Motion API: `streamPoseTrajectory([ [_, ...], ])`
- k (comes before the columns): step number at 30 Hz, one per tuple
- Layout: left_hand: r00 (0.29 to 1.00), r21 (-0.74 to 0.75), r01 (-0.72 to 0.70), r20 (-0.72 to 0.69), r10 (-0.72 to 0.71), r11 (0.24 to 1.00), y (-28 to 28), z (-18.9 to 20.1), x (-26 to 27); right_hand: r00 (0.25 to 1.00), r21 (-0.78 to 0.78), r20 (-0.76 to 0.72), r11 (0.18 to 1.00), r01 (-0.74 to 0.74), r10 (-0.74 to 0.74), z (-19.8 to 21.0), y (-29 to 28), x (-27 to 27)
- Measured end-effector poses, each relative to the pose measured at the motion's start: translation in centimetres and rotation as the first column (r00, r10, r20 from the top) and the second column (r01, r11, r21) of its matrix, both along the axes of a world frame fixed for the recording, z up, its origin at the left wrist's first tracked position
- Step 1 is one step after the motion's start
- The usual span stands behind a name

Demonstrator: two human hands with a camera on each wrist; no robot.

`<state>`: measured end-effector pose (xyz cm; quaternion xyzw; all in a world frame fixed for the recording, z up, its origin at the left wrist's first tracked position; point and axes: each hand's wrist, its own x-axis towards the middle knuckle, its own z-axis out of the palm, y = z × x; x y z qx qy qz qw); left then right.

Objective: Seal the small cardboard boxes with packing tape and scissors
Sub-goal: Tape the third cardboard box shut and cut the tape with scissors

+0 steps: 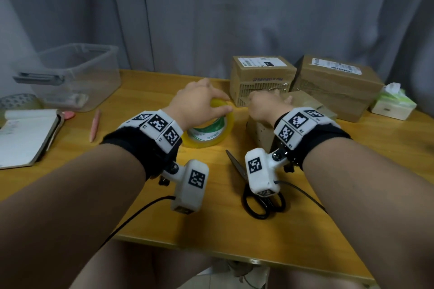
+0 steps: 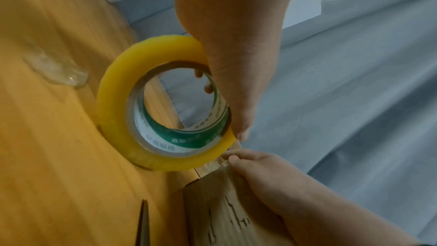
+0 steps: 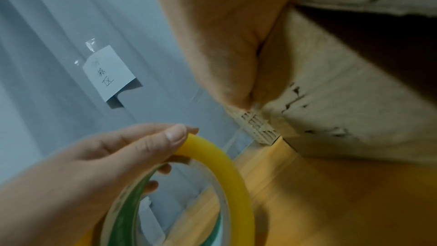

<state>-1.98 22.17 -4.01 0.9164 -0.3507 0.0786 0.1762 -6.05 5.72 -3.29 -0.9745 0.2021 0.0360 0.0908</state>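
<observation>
My left hand (image 1: 199, 105) grips the yellow packing tape roll (image 1: 206, 143), thumb on the outer rim and fingers through the core; the roll stands tilted on the wooden table. The left wrist view shows the roll (image 2: 113, 119) and a short clear tape end (image 2: 222, 160) running to the near corner of the small cardboard box (image 2: 224, 212). My right hand (image 1: 265, 105) rests on that box (image 1: 305, 105) and pinches the tape end at its corner, thumb against finger (image 3: 246, 100). Black scissors (image 1: 265, 204) lie shut on the table in front of the box.
Two larger labelled boxes (image 1: 260, 77) (image 1: 335, 84) stand behind the small one, a tissue box (image 1: 392, 103) at the far right. A clear plastic bin (image 1: 77, 75), an open notebook (image 1: 23, 134) and a pink pen (image 1: 95, 128) lie left. The table's front edge (image 1: 211, 248) is close.
</observation>
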Motion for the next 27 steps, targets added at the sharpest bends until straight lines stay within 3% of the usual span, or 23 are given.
streamPoseTrajectory([
  [4,1.000,-0.004,-0.013,0.012,0.013,1.000,-0.2,-0.1,-0.2,0.945,0.238,0.315,0.957,-0.167,0.087,0.7,-1.2,-1.7],
  [6,0.999,0.010,-0.017,0.039,0.016,1.000,-0.5,0.0,-0.3,0.878,0.234,0.469,0.946,-0.223,0.092,1.4,-1.3,-3.3],
  [8,0.998,0.022,-0.026,0.050,0.024,0.999,-0.6,0.0,-0.3,0.839,0.162,0.528,0.954,-0.254,0.133,1.8,-1.1,-5.0],
  [10,0.998,0.024,-0.031,0.050,0.030,0.999,-0.6,0.1,-0.3,0.874,0.182,0.447,0.937,-0.299,0.192,1.9,-0.4,-6.9],
  [13,0.998,0.023,-0.042,0.055,0.041,0.999,-0.6,0.2,-0.7,0.967,0.323,0.061,0.912,-0.253,0.247,1.2,0.5,-9.1],
  [16,0.997,0.062,-0.052,0.063,0.048,0.997,-0.9,0.3,-1.0,0.935,0.291,-0.258,0.942,-0.167,0.245,0.0,1.4,-10.0],
  [19,0.997,0.075,-0.057,0.060,0.053,0.996,-0.9,0.3,-1.1,0.895,0.136,-0.365,0.965,-0.222,0.257,-0.7,2.0,-9.8],
  [23,0.998,0.036,-0.051,0.042,0.050,0.998,-0.2,0.0,-1.0,0.842,0.132,-0.469,0.963,-0.234,0.268,-0.7,2.7,-9.5],
  [27,0.999,0.029,-0.045,0.004,0.045,0.999,0.1,0.3,-1.2,0.896,-0.028,-0.364,0.958,-0.285,0.256,-1.2,3.1,-10.0],
])
